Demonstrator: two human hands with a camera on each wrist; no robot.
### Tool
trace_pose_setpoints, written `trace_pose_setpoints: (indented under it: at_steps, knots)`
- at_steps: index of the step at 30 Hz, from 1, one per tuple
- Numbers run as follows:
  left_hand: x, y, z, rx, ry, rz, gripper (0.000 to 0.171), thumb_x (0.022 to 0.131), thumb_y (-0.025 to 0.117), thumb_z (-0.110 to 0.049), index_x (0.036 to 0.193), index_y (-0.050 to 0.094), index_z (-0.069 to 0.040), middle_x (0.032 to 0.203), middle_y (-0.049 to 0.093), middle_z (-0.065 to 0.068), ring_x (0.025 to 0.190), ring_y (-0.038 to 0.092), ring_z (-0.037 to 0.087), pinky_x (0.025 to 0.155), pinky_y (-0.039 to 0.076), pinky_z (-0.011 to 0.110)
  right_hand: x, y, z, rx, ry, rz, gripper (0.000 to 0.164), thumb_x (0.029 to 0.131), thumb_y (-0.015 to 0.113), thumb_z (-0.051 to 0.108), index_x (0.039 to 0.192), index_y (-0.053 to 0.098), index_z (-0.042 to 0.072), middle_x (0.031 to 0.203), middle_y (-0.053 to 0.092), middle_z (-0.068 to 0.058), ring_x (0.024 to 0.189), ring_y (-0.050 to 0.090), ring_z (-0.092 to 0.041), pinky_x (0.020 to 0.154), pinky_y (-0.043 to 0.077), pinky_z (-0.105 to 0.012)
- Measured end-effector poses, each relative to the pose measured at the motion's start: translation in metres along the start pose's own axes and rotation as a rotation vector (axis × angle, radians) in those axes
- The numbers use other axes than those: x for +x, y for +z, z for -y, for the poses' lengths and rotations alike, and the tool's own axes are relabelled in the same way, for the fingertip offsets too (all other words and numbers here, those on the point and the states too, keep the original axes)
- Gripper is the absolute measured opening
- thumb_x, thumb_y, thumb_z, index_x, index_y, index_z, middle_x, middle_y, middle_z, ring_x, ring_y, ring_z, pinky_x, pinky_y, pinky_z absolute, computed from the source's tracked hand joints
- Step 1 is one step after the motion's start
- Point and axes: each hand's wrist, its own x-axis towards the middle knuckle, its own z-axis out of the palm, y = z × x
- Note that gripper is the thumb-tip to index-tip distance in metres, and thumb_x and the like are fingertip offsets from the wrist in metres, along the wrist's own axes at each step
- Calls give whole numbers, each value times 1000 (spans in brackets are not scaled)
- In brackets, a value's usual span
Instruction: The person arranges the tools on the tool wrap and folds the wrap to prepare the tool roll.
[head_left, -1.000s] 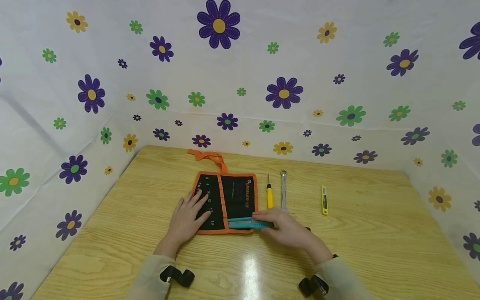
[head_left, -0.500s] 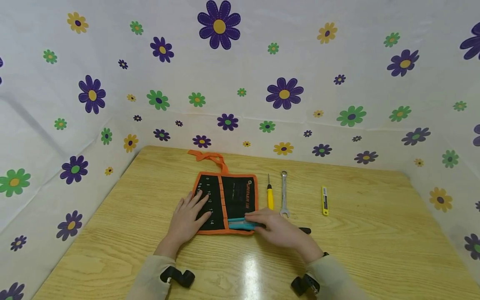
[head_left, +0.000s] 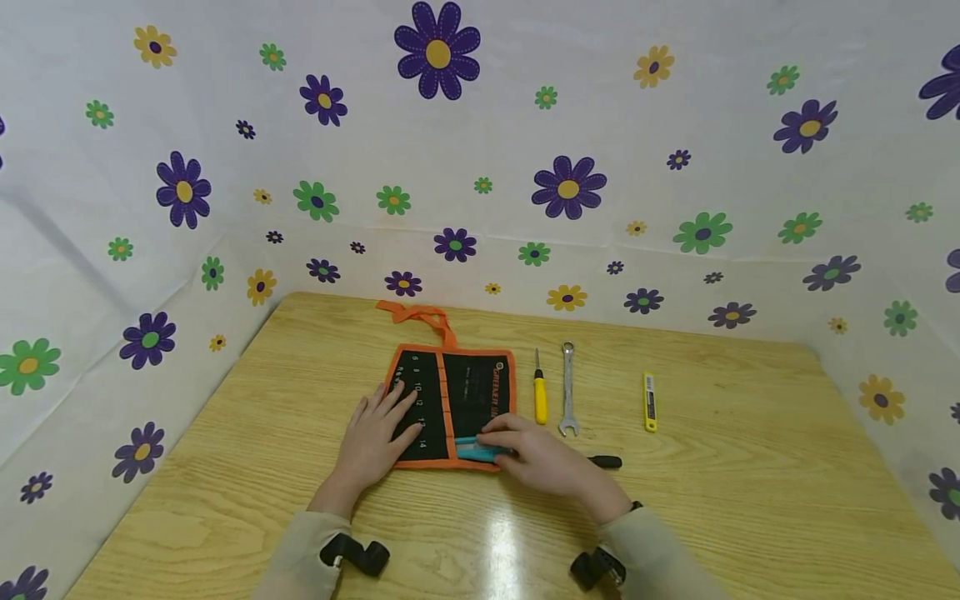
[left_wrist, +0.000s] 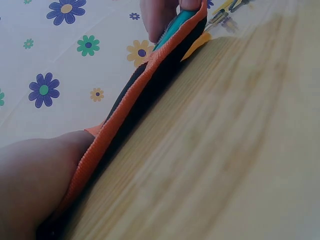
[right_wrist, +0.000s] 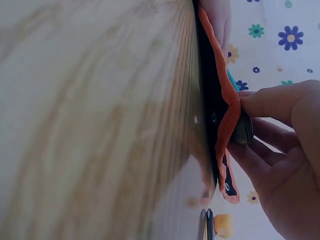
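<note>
A black tool pouch with orange trim lies spread on the wooden table. My left hand rests on its left half, fingers spread over the printed numbers. With my right hand I pinch a pair of teal-handled pliers between thumb and fingers. The teal handles point left, under the orange strip at the pouch's lower middle. In the right wrist view the dark head of the pliers shows between my thumb and fingers, beside the orange edge. My right fingers hide part of the pliers in the head view.
Right of the pouch lie a yellow-handled screwdriver and a combination wrench. Farther right is a flat yellow strip-shaped item. A black handle pokes out behind my right hand. An orange tie trails toward the flowered backdrop.
My right hand has moved left with the pliers, whose teal handles show less now. The wrench's lower end and the black handle have come into sight. My left hand has stayed put.
</note>
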Motion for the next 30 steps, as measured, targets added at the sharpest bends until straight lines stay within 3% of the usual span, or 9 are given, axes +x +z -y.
trace_pose_setpoints:
  at_steps: [6,30]
  knots:
    - [0,0,-1,-2,8,-15,57,96,54,-42,145,44,-15,152,31,12,142,18,36,112,11,56,3,3,3,0,7,-19,32,92,64,9,124,64,6,119,53,-4,103,54,-14,84,49,-26]
    - [0,0,0,1,6,-14,55,97,53,-41,145,45,-15,152,32,11,142,18,35,112,12,56,19,13,10,-18,-6,8,31,92,63,7,123,64,5,117,54,-4,99,56,-12,80,49,-19]
